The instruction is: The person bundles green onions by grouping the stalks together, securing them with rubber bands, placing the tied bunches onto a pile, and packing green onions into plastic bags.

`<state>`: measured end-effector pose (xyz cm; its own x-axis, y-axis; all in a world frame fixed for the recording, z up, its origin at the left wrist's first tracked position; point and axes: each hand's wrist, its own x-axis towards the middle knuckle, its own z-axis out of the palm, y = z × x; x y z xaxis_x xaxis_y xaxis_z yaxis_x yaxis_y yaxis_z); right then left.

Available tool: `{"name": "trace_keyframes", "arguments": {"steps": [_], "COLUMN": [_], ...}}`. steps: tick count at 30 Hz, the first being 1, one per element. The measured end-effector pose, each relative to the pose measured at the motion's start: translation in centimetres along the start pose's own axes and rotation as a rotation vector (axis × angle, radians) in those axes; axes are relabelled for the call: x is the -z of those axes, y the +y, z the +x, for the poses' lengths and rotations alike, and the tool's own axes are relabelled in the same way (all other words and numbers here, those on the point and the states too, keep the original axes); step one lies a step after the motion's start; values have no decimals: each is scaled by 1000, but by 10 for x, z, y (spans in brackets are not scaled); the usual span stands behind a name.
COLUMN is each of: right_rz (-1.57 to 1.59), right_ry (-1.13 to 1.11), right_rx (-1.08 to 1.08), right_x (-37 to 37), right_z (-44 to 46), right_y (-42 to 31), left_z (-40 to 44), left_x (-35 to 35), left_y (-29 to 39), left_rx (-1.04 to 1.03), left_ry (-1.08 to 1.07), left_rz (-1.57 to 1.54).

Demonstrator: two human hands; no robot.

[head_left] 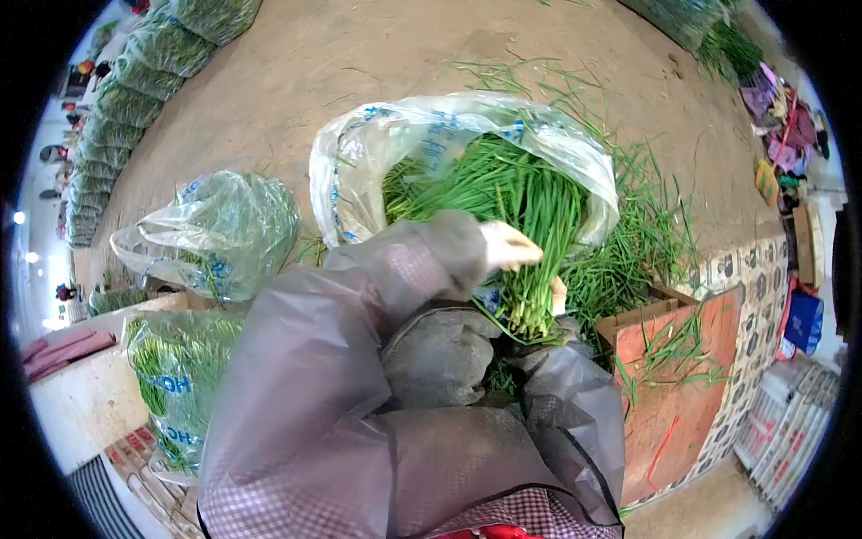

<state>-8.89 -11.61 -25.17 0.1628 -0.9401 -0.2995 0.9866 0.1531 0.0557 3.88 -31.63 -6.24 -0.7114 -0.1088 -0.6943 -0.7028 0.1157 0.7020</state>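
Observation:
A bunch of chives (539, 287) stands in front of my knees, its pale cut ends down and its long leaves fanning up and away. My left hand (510, 247) reaches across it from the left, fingers stretched along the near side of the stalks, slightly blurred. Behind the bunch on the right, only part of my right hand (558, 295) shows, wrapped round the stalks near their base. Just beyond, a clear plastic bag with blue print (359, 135) gapes open, with more chives lying inside it. Translucent sleeves cover both my arms.
Loose chives (637, 242) are heaped on the right by a wooden box (687, 395). Two more plastic bags, one knotted (233, 225) and one full of chives (180, 386), stand left. Packed bags (135, 99) line the far left. Stray leaves litter the floor (377, 45).

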Motion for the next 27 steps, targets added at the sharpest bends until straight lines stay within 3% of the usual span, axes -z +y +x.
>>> {"name": "trace_keyframes", "arguments": {"steps": [1, 3, 4, 5, 6, 7, 10, 11, 15, 19, 21, 23, 25, 27], "right_rz": [39, 110, 103, 94, 113, 44, 27, 27, 10, -229, -517, -667, -887, -1005], "right_ry": [-29, -78, -144, -211, -157, -76, 52, 56, 76, 376, 421, 382, 385, 364], "right_rx": [-90, -275, -230, -184, -317, -207, -14, -11, -101, -123, 104, 140, 205, 274], "right_x": [10, 30, 24, 19, 15, -2, 6, 12, -13, -79, -106, -114, -120, -125], "right_z": [4, 11, 11, 13, 14, 11, 9, 10, 10, 8, 7, 4, -2, -7], "right_y": [-7, -20, -15, -11, -19, -12, 0, -3, -5, -2, 7, 3, 2, 0], "left_z": [14, 36, 39, 30, 27, 40, 28, 33, 64, 109, 113, 108, 66, 50], "left_x": [7, 35, 53, 64, 72, 90, 70, 57, 16, -15, -30, -48, -51, -53], "left_y": [-13, -72, -79, -92, -110, -163, -124, -107, -85, -134, -140, -133, -69, -49], "left_rx": [75, -33, 118, 106, 133, 19, 326, 455, 524, 201, -44, -295, 69, 172], "left_ry": [13, 156, 244, 508, 782, 747, 280, 142, -30, -175, -188, -206, -279, -290], "left_rz": [-315, -353, -207, -450, -598, -603, -545, -470, -454, -154, -270, -383, -1099, -1201]}}
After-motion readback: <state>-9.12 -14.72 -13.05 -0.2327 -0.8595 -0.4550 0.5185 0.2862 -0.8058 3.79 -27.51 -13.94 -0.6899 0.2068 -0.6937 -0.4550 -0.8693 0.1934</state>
